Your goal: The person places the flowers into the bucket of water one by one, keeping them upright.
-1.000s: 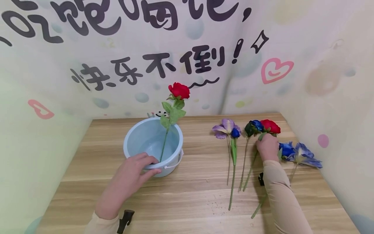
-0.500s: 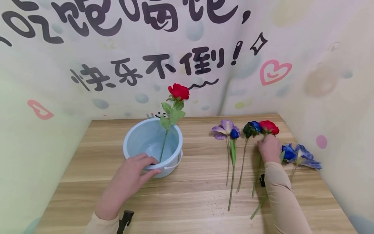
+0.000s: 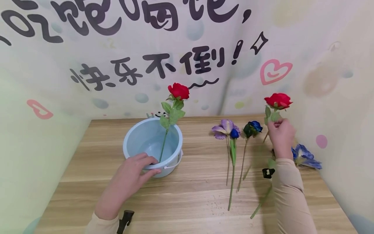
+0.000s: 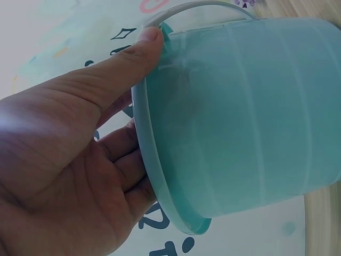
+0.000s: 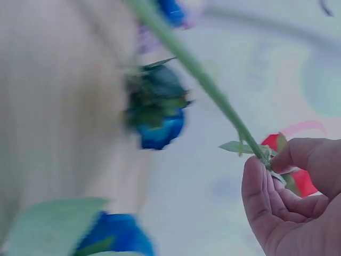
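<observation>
My left hand (image 3: 132,174) grips the near rim of a light blue bucket (image 3: 137,130), thumb outside and fingers over the inside, as the left wrist view shows too. One red rose (image 3: 179,91) leans in the bucket, its leafy stem against the near right wall. At the right, my right hand (image 3: 281,135) pinches the green stem (image 5: 213,93) of another red rose (image 3: 278,100) just below its leaves. That bloom is raised above the table, and the stem slants down to the left.
A purple flower (image 3: 226,128), a blue bud (image 3: 234,133) and a dark blue rose (image 3: 253,128) lie left of my right arm. Blue-violet petals (image 3: 305,157) show to its right. Black pieces lie by each forearm, one a clip-like part (image 3: 125,221). A printed wall stands behind the table.
My right hand has lifted the red rose up off the table from among the lying flowers, moving slightly right. My left hand and the bucket stay in place.
</observation>
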{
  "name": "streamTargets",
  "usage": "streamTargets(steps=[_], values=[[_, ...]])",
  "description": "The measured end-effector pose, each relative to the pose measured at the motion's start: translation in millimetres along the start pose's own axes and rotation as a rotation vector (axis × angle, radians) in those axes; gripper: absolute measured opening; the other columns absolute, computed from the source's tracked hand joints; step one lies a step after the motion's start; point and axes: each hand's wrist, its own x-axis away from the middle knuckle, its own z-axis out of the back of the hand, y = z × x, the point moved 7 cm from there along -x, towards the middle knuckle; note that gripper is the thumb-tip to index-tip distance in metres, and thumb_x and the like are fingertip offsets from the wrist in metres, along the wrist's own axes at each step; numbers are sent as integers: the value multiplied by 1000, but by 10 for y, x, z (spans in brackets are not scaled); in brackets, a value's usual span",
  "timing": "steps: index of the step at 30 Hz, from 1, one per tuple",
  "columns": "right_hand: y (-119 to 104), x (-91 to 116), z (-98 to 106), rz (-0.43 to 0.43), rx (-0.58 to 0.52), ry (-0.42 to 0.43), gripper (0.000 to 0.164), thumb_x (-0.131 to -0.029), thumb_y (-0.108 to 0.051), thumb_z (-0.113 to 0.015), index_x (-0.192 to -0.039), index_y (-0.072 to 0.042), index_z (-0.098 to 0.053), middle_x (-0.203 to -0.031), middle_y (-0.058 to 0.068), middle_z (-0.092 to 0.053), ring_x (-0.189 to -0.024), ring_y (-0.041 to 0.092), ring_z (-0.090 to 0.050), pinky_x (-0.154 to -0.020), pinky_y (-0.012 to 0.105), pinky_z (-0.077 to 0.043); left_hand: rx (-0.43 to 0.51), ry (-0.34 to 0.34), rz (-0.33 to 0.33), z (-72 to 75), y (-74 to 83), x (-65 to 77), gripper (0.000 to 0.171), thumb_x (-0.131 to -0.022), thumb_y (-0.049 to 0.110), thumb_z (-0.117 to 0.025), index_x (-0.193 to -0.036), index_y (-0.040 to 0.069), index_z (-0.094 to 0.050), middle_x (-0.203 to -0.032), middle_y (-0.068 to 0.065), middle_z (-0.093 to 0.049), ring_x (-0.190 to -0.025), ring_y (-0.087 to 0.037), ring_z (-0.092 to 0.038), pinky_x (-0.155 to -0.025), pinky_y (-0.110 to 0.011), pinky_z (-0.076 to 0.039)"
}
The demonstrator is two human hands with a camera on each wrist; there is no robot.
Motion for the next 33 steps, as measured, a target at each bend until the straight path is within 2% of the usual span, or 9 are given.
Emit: streamTargets(steps=[4, 10, 14, 19, 25, 29, 33], values=[[-222, 13, 128, 5, -83, 58, 43, -102, -28, -52, -128, 6, -60, -111, 17, -68, -64, -7, -52, -59, 10, -44, 4, 0, 0, 8, 3, -5, 18, -85, 24, -89, -96, 19, -76, -85, 12, -63, -73, -6, -54, -67, -30, -51], [-654, 112, 310, 56, -238, 151, 45, -103, -34, -56, -129, 2, -63, -106, 4, -65, -75, -5, -58, -65, 8, -49, 2, 1, -7, 11, 9, -9, 18, -85, 24, -89, -97, 20, -76, -85, 12, -63, -73, -8, -55, -67, -30, -51], [-1000, 207, 418, 126, -389, 199, 36, -103, -30, -61, -124, -2, -66, -100, -5, -66, -79, -1, -64, -69, 11, -54, 3, -11, 4, 10, 7, -12, 18, -86, 24, -88, -97, 19, -76, -86, 11, -64, -75, -8, -56, -69, -31, -52], [-1430, 306, 487, 203, -636, 179, 23, -101, -20, -68, -120, -6, -67, -100, 0, -69, -77, 8, -70, -70, 17, -58, 4, -15, 15, 24, 10, -13, 17, -86, 24, -88, -97, 20, -76, -85, 12, -63, -74, -9, -56, -69, -31, -52], [-1845, 456, 450, 308, -939, 128, 19, -97, -10, -73, -114, -3, -69, -99, 11, -69, -73, 17, -71, -71, 23, -60, -1, -22, 24, 15, 10, -21, 17, -87, 25, -88, -97, 20, -76, -85, 12, -62, -74, -9, -56, -69, -31, -52], [-2096, 563, 383, 390, -1056, 116, 15, -98, -6, -72, -111, -1, -68, -97, 15, -68, -74, 22, -71, -72, 26, -61, 5, -27, 19, 4, 14, -28, 15, -88, 26, -86, -97, 21, -76, -86, 12, -63, -75, -8, -55, -69, -32, -52], [-2330, 672, 300, 442, -1113, 79, 13, -99, -4, -71, -111, -1, -67, -98, 16, -67, -76, 25, -70, -74, 28, -62, 8, -24, 22, 3, 11, -17, 15, -88, 25, -87, -97, 21, -76, -86, 12, -63, -74, -7, -55, -69, -31, -52]])
